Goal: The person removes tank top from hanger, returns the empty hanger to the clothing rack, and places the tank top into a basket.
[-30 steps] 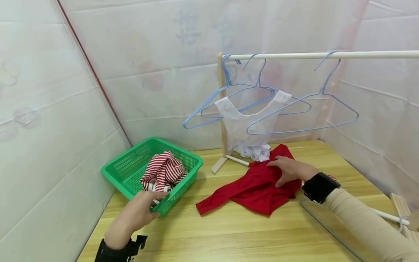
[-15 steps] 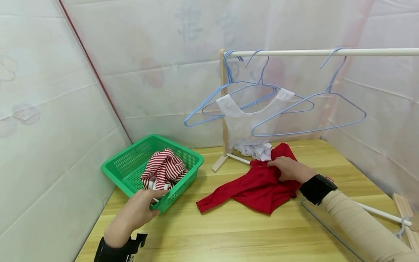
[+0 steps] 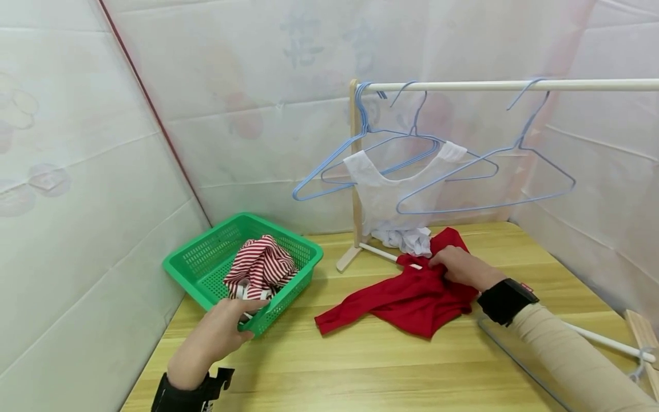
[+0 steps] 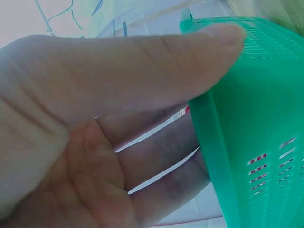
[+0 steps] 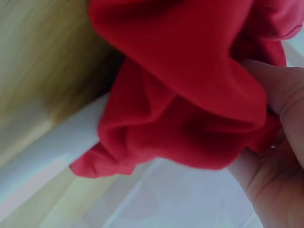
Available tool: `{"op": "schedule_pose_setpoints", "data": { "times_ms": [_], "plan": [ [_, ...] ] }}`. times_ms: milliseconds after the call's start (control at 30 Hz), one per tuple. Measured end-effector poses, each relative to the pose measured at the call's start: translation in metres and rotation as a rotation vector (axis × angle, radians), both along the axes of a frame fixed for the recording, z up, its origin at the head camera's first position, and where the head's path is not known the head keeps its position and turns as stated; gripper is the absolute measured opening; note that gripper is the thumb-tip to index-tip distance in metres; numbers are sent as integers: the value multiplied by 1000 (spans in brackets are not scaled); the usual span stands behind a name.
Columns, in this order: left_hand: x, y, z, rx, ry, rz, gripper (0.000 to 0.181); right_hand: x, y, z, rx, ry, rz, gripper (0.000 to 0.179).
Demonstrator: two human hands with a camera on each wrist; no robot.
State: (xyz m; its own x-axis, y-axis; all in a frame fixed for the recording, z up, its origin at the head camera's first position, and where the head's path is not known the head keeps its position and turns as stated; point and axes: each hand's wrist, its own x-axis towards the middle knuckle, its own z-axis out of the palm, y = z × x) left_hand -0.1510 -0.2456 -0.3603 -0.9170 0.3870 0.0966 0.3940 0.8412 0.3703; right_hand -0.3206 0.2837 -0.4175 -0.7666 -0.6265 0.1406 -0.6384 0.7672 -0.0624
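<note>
My left hand (image 3: 216, 335) grips the near rim of a green plastic basket (image 3: 304, 269), thumb on the outer wall and fingers over the inner side, as the left wrist view shows. A red-and-white striped garment (image 3: 262, 263) lies crumpled in the basket. On the table, a red long-sleeved top (image 3: 407, 297) is spread loosely, one sleeve stretched toward the basket. My right hand (image 3: 460, 268) pinches its upper part near the collar. In the right wrist view, folds of the red top (image 5: 180, 114) bunch between thumb and fingers, which are partly hidden by the cloth.
A rack with a white rail (image 3: 479, 86) holds several blue hangers (image 3: 329, 163). One bears a white sleeveless top (image 3: 401, 194); another blue hanger (image 3: 489, 209) hangs bare farther right. The rack's white lower bar (image 3: 378, 252) passes behind the red top. A grey hanger (image 3: 520, 366) lies by the right forearm.
My right hand's spread fingers have drawn together, gathering the red cloth near the collar and lifting it slightly, so more of the collar shows. The left hand keeps its hold on the basket rim.
</note>
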Motion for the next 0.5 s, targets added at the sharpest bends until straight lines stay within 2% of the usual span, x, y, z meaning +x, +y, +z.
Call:
{"op": "schedule_pose_setpoints", "data": {
  "times_ms": [267,500],
  "plan": [
    [1,1,0,10,-8,8,63,3,10,16,-85,2,13,26],
    [1,0,0,2,0,20,63,14,4,45,-128,44,9,30]
  ]
}}
